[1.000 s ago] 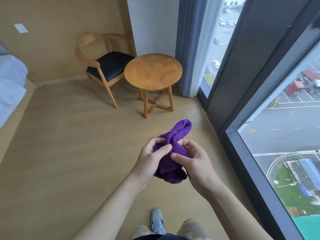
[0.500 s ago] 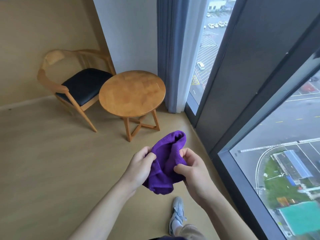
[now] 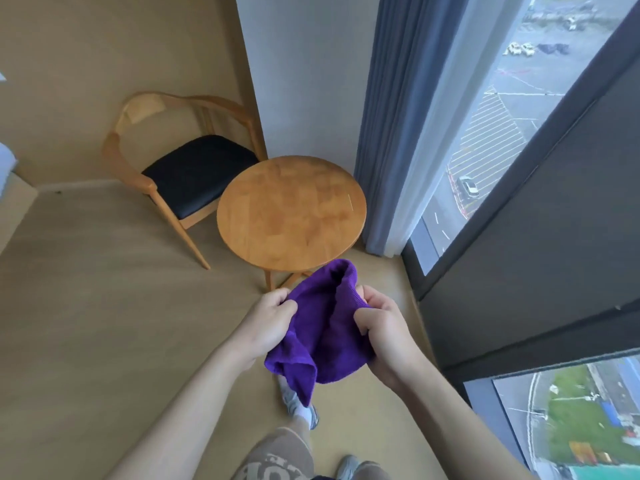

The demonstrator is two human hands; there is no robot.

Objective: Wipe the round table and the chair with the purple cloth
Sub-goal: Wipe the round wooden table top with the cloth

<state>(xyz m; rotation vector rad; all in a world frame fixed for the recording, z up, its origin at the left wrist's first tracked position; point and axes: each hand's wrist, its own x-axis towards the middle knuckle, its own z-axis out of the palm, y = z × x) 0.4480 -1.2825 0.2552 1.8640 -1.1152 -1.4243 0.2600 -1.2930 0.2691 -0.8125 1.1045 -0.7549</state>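
Note:
A purple cloth (image 3: pixel 323 327) hangs bunched between both my hands, just in front of the round table. My left hand (image 3: pixel 268 322) grips its left edge and my right hand (image 3: pixel 382 323) grips its right edge. The round wooden table (image 3: pixel 291 211) stands directly beyond the cloth, its top bare; the cloth's upper fold overlaps its near rim in view. To the table's left stands a wooden chair (image 3: pixel 152 181) with a black seat cushion (image 3: pixel 201 174) and a curved backrest.
A grey-blue curtain (image 3: pixel 391 126) and a floor-to-ceiling window (image 3: pixel 491 133) run along the right. A white wall column (image 3: pixel 304 81) stands behind the table. My feet in sneakers (image 3: pixel 298 407) are on the tan floor (image 3: pixel 86 306).
The view has closed in on the table and chair, which now appear larger and nearer. My hands have pulled the cloth wider apart.

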